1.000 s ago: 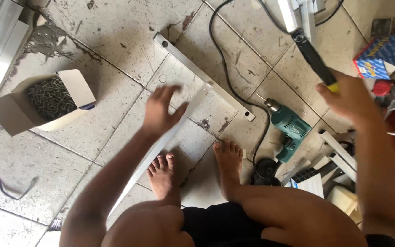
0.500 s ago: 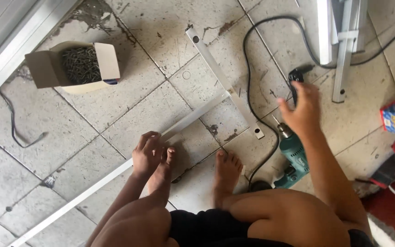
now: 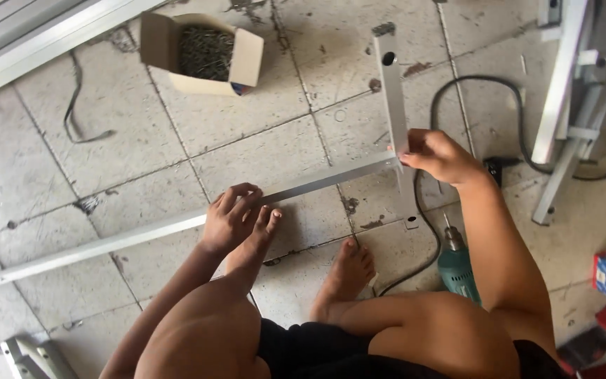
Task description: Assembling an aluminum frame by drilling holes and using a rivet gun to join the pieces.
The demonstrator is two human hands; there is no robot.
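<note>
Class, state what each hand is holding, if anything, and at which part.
Left hand rests on the long metal bar mid-length; right hand holds the short bar where both meet.
</note>
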